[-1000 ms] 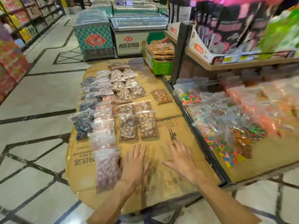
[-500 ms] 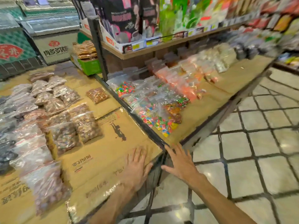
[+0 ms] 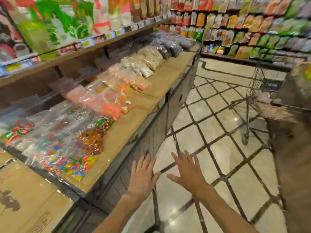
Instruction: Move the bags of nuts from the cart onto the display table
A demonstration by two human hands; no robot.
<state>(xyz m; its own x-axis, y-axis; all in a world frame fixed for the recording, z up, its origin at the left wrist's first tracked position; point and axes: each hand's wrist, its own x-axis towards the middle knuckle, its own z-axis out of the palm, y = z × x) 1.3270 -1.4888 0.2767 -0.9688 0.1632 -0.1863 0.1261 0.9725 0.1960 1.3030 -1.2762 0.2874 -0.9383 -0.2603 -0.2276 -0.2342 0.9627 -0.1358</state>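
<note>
Here both hands (image 3: 165,172) (empty) hover beside the table edge (image 3: 151,130).

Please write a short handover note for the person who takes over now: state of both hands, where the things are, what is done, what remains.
Left hand: open, fingers spread, holds nothing, in the air by the dark front panel of the display table.
Right hand: open, empty, over the tiled floor.
Wire shopping cart: at the right, blurred; pale bags seem to lie in its basket, contents not readable.
Cardboard-covered display table: clear bags of coloured sweets near, pale and dark bags further along; its front strip is bare.
Done: no bag is in a grip now.
Left: reach the cart, take bags, lay them on the table.
</note>
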